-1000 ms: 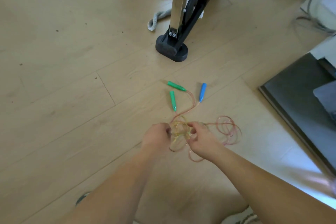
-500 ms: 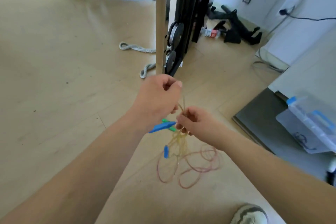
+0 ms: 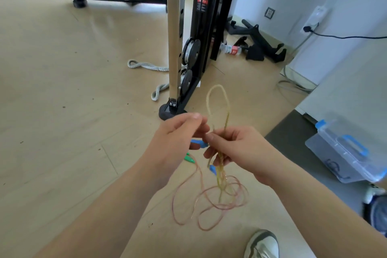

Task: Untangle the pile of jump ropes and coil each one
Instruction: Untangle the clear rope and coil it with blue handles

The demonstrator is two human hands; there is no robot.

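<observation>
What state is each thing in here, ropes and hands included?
yellow rope, held up, one loop standing above the hands, strands hanging down, uncoiled
pink rope, loose loops on the floor, uncoiled
right hand, gripping the yellow rope
left hand, fingers curled beside the rope; grip unclear
blue handle, in the air between the hands
storage box, lid on
water bottle, lying on its side
</observation>
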